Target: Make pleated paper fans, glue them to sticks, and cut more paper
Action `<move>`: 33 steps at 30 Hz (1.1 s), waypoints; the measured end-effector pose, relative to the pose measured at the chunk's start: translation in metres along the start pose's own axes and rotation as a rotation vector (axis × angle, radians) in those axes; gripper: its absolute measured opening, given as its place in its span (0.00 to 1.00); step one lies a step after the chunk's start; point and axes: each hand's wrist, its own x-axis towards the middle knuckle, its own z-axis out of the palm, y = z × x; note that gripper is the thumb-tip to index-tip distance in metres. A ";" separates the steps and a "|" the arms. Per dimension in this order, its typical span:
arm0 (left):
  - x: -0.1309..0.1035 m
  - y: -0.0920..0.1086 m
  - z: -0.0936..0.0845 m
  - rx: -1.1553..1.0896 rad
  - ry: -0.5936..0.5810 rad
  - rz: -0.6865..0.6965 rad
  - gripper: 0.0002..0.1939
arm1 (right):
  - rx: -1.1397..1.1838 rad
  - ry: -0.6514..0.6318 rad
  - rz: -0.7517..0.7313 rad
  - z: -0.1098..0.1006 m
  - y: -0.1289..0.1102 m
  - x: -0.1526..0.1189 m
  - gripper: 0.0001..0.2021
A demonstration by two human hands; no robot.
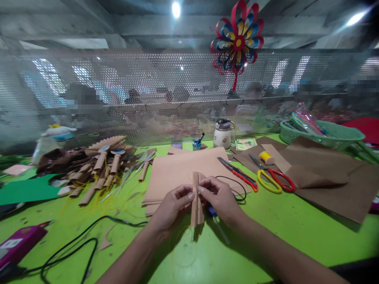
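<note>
Your left hand (173, 206), right hand (218, 197) pinch pleats (195, 215) — slack grip could spring them; cord (245, 192) right of pleats — may snag.

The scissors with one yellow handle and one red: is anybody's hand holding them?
No, the scissors lie loose, while the left hand and right hand hold the pleated brown paper.

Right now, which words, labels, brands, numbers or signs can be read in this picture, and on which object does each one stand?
No text can be read with certainty.
Purple device: white patch, too blurred to read.
Small blue jar: any lettering is too small.
Printed card: any words are too small.
</note>
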 end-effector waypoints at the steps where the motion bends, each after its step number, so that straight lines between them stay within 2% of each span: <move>1: 0.000 -0.001 0.000 -0.004 0.008 0.003 0.10 | -0.011 0.005 -0.001 0.000 0.001 0.000 0.11; 10: 0.005 -0.003 0.001 -0.055 0.036 0.000 0.09 | 0.044 -0.023 0.062 0.004 0.005 -0.002 0.12; 16: 0.004 -0.004 -0.001 -0.057 0.007 0.006 0.08 | 0.113 -0.049 0.070 0.004 0.001 -0.003 0.14; 24: 0.005 -0.004 0.001 -0.077 0.041 0.014 0.08 | 0.154 -0.076 0.084 0.003 0.002 -0.003 0.15; 29: 0.003 -0.004 0.003 -0.049 0.056 0.019 0.10 | 0.145 -0.045 0.096 0.005 0.004 -0.003 0.14; 33: 0.001 -0.002 0.003 -0.030 0.006 0.029 0.11 | 0.167 -0.006 0.112 0.004 0.002 -0.004 0.13</move>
